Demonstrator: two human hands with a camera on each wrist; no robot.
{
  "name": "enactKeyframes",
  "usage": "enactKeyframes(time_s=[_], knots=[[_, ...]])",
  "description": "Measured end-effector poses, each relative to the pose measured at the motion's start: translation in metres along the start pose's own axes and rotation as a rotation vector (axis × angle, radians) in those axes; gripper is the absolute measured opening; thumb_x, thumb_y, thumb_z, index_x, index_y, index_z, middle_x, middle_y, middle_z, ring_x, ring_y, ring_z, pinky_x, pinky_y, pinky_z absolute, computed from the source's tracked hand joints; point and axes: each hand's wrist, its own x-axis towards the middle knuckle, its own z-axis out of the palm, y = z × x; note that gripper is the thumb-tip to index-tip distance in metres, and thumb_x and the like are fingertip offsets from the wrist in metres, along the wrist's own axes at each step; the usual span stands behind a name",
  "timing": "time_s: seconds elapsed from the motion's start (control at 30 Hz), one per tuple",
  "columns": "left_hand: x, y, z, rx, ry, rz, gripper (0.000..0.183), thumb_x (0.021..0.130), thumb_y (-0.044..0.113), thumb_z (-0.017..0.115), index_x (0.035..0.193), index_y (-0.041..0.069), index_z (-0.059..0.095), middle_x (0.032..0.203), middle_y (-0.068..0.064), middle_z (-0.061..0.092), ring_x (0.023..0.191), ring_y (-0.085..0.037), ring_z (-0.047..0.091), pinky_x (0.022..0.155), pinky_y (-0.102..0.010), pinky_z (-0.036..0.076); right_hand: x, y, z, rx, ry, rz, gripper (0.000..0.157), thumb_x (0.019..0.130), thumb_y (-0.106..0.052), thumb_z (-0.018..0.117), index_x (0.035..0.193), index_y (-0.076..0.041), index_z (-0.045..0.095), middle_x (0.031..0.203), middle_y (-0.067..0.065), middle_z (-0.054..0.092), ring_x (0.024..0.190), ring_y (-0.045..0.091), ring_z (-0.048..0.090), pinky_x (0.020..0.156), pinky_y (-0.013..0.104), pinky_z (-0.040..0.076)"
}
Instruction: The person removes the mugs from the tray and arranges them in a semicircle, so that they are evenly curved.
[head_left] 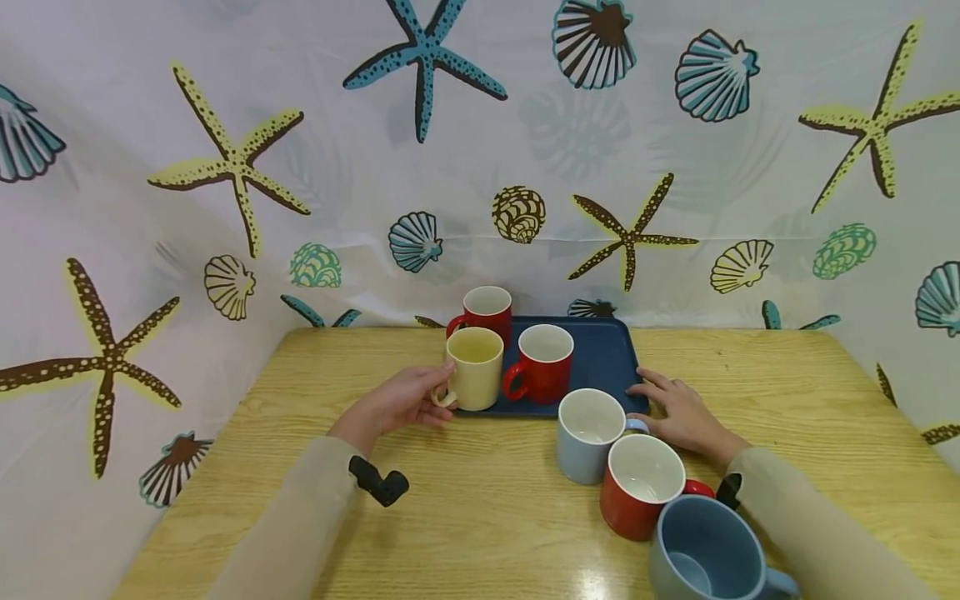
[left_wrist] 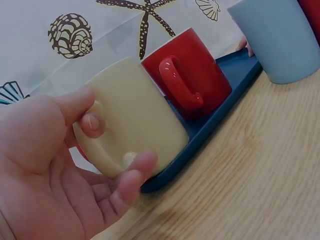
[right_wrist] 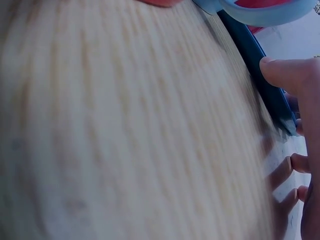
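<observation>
My left hand [head_left: 405, 398] holds a pale yellow mug [head_left: 477, 379] by its handle, the thumb and forefinger pinching it in the left wrist view. This mug stands upright at the front left corner of a dark blue tray [head_left: 603, 367]. Beside it on the tray is a red mug [head_left: 546, 379] with a white inside, and another red mug [head_left: 495, 310] stands behind the yellow one. At the tray's front right corner, my right hand [head_left: 684, 417] touches the edge with spread fingers, its thumb [right_wrist: 282, 72] against the rim. A light blue mug [head_left: 585, 454] stands beside that hand.
A red mug [head_left: 637, 500] and a grey-blue mug [head_left: 701, 558] stand in a slanting row in front of the light blue one, close to my right forearm. Behind the wooden table [head_left: 480, 508] hangs a cloth [head_left: 465, 183] printed with shells and starfish.
</observation>
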Motion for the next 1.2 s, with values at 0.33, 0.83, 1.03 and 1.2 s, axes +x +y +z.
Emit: enactKeyframes(time_s=[0.33,0.83,1.03,1.2], knots=[[-0.002,-0.006,-0.006,0.046,0.039,0.054,0.05,0.092,0.051,0.049,0.073,0.006,0.041,0.101,-0.022,0.057,0.074,-0.021,0.063,0.068,-0.032,0.05,0.001,0.001,0.003,-0.006,-0.006,0.014,0.048,0.086,-0.043,0.06,0.125,-0.016,0.059,0.147,0.014,0.031,0.12,0.039,0.036,0.096,0.061,0.027],[-0.022,-0.004,-0.009,0.103,-0.059,0.078,0.051,0.095,0.047,0.044,0.067,0.006,0.038,0.108,-0.03,0.057,0.085,-0.03,0.065,0.078,-0.038,0.051,0.0,0.001,0.003,0.0,-0.01,0.026,0.048,0.086,-0.042,0.061,0.125,-0.015,0.058,0.147,0.014,0.03,0.121,0.039,0.035,0.097,0.062,0.026],[-0.026,-0.007,-0.009,0.129,-0.129,0.112,0.049,0.097,0.042,0.043,0.064,0.006,0.035,0.093,-0.022,0.055,0.087,-0.032,0.064,0.079,-0.04,0.05,0.0,-0.001,0.001,0.013,-0.012,0.03,0.048,0.086,-0.041,0.061,0.125,-0.014,0.058,0.147,0.014,0.03,0.121,0.039,0.035,0.097,0.061,0.026],[-0.027,-0.011,-0.005,0.149,-0.179,0.139,0.049,0.097,0.039,0.044,0.063,0.005,0.034,0.076,-0.011,0.046,0.087,-0.034,0.063,0.079,-0.042,0.049,0.0,-0.003,0.001,0.019,-0.015,0.033,0.049,0.086,-0.041,0.061,0.126,-0.013,0.058,0.147,0.015,0.03,0.122,0.039,0.034,0.097,0.061,0.026]])
